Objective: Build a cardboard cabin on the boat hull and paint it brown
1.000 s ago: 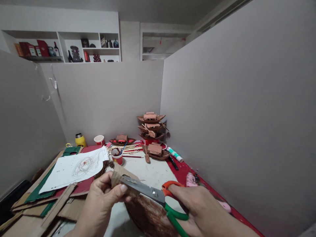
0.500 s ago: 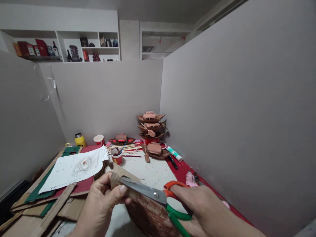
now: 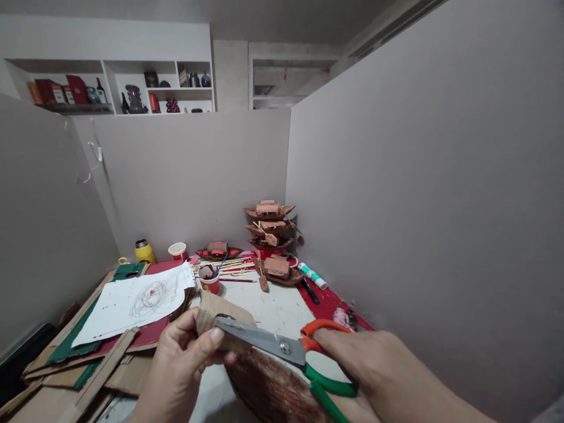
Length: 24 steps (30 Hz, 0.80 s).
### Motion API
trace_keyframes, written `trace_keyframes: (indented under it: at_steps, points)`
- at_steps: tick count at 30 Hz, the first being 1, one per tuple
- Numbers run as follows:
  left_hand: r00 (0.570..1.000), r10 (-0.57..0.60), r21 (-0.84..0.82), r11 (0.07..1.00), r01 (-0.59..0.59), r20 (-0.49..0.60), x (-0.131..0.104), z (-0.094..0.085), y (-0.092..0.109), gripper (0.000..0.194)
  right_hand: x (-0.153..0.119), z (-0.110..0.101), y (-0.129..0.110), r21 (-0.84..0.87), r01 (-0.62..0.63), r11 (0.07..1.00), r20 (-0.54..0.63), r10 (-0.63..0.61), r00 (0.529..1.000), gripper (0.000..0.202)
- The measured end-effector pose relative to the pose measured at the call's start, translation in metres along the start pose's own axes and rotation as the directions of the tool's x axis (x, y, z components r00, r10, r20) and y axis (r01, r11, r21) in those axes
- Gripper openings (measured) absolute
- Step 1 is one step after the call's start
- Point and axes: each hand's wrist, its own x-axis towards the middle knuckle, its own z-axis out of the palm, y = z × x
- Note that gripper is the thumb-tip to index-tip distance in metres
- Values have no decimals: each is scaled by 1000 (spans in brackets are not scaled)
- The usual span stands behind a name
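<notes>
**Scissors biting into a piece of brown cardboard held over the table**

The left hand [image 3: 183, 367] pinches a piece of brown cardboard [image 3: 220, 314] low in the middle of the view, above the white table top [image 3: 277, 308]. Its thumb [image 3: 207, 343] presses on the near face of the cardboard, while the other fingers [image 3: 178, 329] curl round the left edge and behind it, so the hand is closed firmly on the piece. The upper part of the cardboard stands clear above the thumb; its lower, painted reddish-brown part [image 3: 268, 388] curves down and to the right below the blades.

The right hand [image 3: 379, 373] holds a pair of scissors [image 3: 282, 346], its fingers threaded through the orange upper loop [image 3: 321, 329] and the green lower loop [image 3: 330, 390] and wrapped tight about them. The steel blades [image 3: 251, 336] point left, nearly closed, and their tips lie on the cardboard just beside the left thumb, almost touching it.

Further back on the table stand a red paper cup [image 3: 210, 281] with brown paint and a brush, a stack of small model boats [image 3: 269, 226], one more model boat [image 3: 278, 269] beside it, a glue stick [image 3: 312, 275] and a yellow flask [image 3: 143, 251]. A white sheet with a scribbled drawing [image 3: 136, 299] lies at left over red and green card and cardboard strips [image 3: 103, 370].
</notes>
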Motion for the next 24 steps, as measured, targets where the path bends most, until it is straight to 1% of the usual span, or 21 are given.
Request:
trace_keyframes:
  at_steps: [3, 6, 12, 15, 17, 20, 21, 24]
  points:
    - [1000, -8, 15, 1000, 7, 19, 0, -1, -3, 27, -1, 1, 3, -24, 51, 998, -32, -52, 998, 18]
    - [999, -4, 14, 1000, 4, 33, -1, 0, -4, 24, -3, 3, 6, -16, 99, 995, -41, -100, 994, 15]
    - [1000, -5, 13, 1000, 5, 19, -3, 0, -5, 25, -7, 9, 10, 26, 147, 989, -93, -144, 985, 17]
    - [1000, -6, 9, 1000, 6, 18, -2, 0, -5, 24, -8, 11, 12, 25, 173, 985, -96, -170, 981, 14]
    - [999, -13, 16, 1000, 12, 30, -2, 0, -5, 25, -9, 12, 12, 42, 149, 988, -58, -146, 988, 13]
    - [999, -13, 19, 1000, 13, 30, -4, 1, -4, 27, -8, 11, 8, 78, 65, 995, 35, -68, 997, 12]
    - [1000, -8, 16, 1000, 7, 22, -4, 1, -4, 27, -8, 10, 6, 81, 45, 996, 48, -49, 998, 11]
    - [1000, -1, 3, 1000, 1, -2, -6, 1, -6, 29, -7, 7, 3, 59, 41, 997, 16, -42, 999, 8]
